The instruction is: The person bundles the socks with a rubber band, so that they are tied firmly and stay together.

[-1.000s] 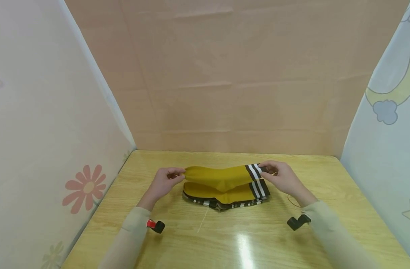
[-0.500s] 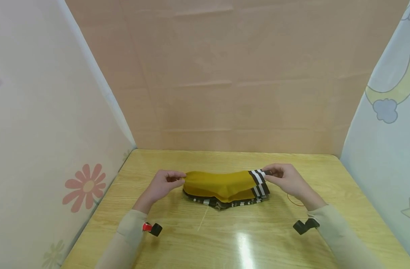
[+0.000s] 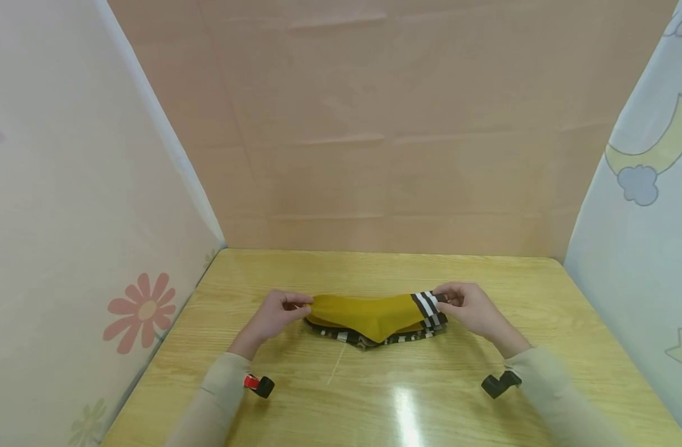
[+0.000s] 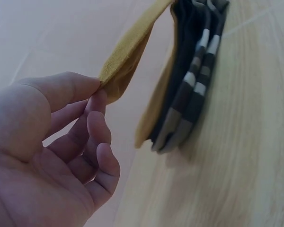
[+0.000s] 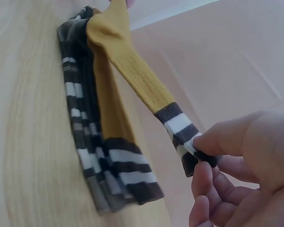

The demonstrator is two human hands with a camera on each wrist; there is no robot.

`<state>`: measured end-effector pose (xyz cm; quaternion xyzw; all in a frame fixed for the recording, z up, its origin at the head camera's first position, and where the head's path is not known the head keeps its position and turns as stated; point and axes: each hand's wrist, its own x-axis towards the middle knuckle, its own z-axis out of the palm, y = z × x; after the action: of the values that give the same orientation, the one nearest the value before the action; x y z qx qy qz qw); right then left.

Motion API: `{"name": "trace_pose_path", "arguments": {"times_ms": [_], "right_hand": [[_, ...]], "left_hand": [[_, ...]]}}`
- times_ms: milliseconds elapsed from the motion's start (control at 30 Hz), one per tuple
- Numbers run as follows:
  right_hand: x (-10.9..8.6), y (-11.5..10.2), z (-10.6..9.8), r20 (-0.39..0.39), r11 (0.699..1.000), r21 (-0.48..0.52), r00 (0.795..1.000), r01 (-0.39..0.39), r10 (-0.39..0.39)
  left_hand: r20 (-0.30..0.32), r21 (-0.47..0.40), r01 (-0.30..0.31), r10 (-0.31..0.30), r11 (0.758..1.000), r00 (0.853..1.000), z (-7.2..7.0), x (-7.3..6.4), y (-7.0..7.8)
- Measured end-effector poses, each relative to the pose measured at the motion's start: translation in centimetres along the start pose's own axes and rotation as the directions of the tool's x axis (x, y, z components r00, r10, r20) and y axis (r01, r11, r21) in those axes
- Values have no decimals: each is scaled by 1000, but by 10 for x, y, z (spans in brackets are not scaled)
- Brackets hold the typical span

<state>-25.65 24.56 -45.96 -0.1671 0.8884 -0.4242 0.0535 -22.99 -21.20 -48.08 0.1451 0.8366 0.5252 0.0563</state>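
Note:
A mustard-yellow sock [image 3: 369, 315] with a black-and-white striped cuff is stretched sideways between both hands. My left hand [image 3: 278, 312] pinches its toe end between thumb and forefinger. The striped cuff [image 5: 180, 127] is pinched at its edge by my right hand [image 3: 468, 305]. Its heel sags in the middle, over a matching yellow sock [image 5: 116, 104] that lies on top of a stack. Under that come dark socks [image 4: 199, 75] with white, grey and brown bands. In both wrist views the held sock's ends are lifted off the stack.
The stack lies on a light wood-grain table [image 3: 318, 403]. A tan backdrop [image 3: 397, 155] rises behind it, with a flower-printed panel [image 3: 95, 217] on the left and a moon-printed panel [image 3: 643, 248] on the right. A dark camera is strapped to each wrist.
Both hands have lowered and come slightly toward the person, bringing the held yellow sock down over the stack. It now covers most of the lower yellow sock.

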Motion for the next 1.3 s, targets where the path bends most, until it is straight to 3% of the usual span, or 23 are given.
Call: {"name": "trace_pose_path", "arguments": {"times_ms": [367,733,1100,1300], "right_hand": [[-1,13,18,-20,997,-76,999,-31,29],[-1,20,28,-52,989,-147,999,1,-9],[-4,25,33,-35,988,-152,999,-15,10],[-1,30,33,-63,990,-138,998,-18,9]], "left_hand": [[-7,61,22,-21,998,1000,8,1,-12],[-29,125,15,-11,992,1000,13,3,-18],[-44,131,30,-25,991,999,18,4,-25],[-51,137,45,-38,990,998,19,6,-27]]}}
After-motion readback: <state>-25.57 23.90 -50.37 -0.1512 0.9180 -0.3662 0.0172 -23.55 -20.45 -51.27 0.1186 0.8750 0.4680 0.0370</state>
